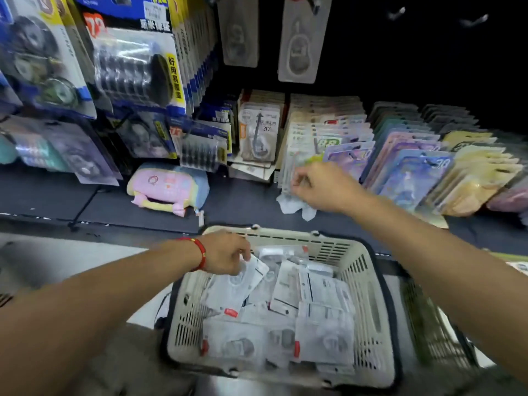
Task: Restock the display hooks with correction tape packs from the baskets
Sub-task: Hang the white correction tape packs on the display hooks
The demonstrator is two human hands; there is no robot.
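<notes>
A beige plastic basket with a dark rim stands below me, filled with several clear correction tape packs. My left hand, a red cord at its wrist, reaches into the basket's far left corner and pinches one pack by its top edge. My right hand is up at the low display rows, fingers curled on the front packs of a hanging row. Two correction tape packs hang on upper hooks against the dark back wall.
Blue and yellow tape packs hang at upper left. Rows of pastel packs fill the right. A pink and blue pouch and crumpled white paper lie on the dark shelf. Bare hooks stick out at upper right. A second basket stands at right.
</notes>
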